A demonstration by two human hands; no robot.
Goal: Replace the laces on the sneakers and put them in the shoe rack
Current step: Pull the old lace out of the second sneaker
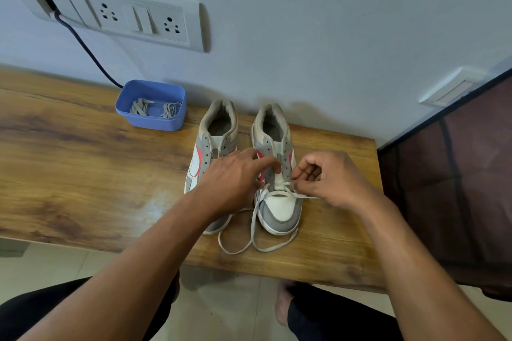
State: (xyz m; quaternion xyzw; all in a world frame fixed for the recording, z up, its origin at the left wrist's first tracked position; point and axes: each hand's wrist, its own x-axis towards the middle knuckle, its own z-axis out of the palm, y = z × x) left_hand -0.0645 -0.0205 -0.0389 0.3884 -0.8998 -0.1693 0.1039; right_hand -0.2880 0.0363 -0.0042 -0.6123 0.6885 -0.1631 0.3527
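Note:
Two grey, white and red sneakers stand side by side on a wooden table, heels toward the wall. The left sneaker has bare eyelets. The right sneaker carries a white lace through its lowest eyelets, its loose ends looping on the table in front of the toe. My left hand reaches across the left sneaker, index finger touching the right sneaker's tongue. My right hand pinches the lace at the right side of the eyelets.
A blue plastic tub with grey laces sits at the back left by the wall. A socket panel with a dark cable is above it. A dark fabric-covered rack stands right of the table. My legs are below the table's front edge.

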